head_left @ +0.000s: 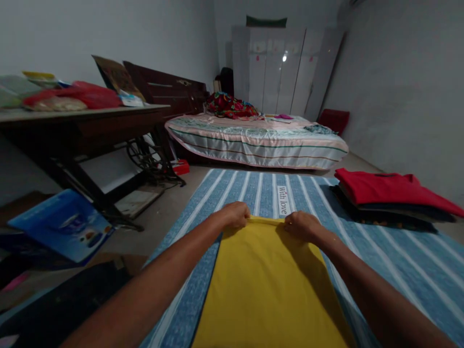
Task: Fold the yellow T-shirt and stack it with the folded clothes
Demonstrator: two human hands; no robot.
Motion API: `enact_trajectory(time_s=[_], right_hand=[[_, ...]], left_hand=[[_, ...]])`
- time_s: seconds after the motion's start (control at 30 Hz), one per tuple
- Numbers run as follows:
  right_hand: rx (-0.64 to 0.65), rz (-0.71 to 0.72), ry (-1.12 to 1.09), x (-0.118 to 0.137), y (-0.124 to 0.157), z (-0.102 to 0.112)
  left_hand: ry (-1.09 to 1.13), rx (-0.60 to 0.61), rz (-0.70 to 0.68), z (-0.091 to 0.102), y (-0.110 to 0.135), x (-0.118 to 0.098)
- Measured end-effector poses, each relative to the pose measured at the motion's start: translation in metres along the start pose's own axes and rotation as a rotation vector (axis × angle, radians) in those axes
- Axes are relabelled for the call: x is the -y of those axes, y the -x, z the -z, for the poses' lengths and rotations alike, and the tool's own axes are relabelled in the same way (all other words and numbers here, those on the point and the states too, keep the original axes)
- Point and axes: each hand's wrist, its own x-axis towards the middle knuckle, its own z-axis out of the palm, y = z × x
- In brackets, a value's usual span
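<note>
A yellow cloth (268,285) lies flat along a blue and white striped sheet (391,256) in front of me. Both arms reach forward over it. My left hand (235,214) is closed on the cloth's far left corner. My right hand (302,225) is closed on the far right corner. The far edge of the cloth is pinched up slightly between the two fists.
A stack of folded clothes with a red piece on top (393,189) sits on the sheet at the right. A dark treadle table (83,123) with bags stands at the left, a blue box (63,223) below it. A mattress (257,140) and white wardrobe (286,67) lie beyond.
</note>
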Motion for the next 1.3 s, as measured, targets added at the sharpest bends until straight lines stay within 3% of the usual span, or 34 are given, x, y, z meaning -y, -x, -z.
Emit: enact_trajectory(time_s=[0.1, 0.37, 0.57, 0.7, 0.9, 1.1, 1.3], right_hand=[[-0.007, 0.002, 0.006, -0.003, -0.001, -0.007], [0.010, -0.026, -0.010, -0.020, -0.008, 0.006], [-0.007, -0.011, -0.089, -0.029, -0.035, -0.012], [-0.023, -0.049, -0.153, -0.048, -0.036, -0.022], [-0.033, -0.004, -0.593, -0.092, -0.027, -0.042], [-0.167, -0.033, -0.907, -0.098, -0.030, -0.059], [-0.274, -0.095, -0.879, -0.095, -0.034, -0.064]], left_hand=[[0.103, 0.037, -0.027, -0.004, -0.003, 0.015], [0.367, 0.024, -0.018, 0.005, -0.016, 0.032], [0.504, -0.051, 0.061, -0.011, -0.032, 0.048], [0.576, -0.110, 0.085, -0.022, -0.030, 0.061], [0.666, -0.188, 0.099, -0.027, -0.023, 0.065], [0.727, -0.271, 0.113, -0.023, -0.015, 0.061], [0.702, -0.341, 0.148, -0.032, -0.024, 0.066]])
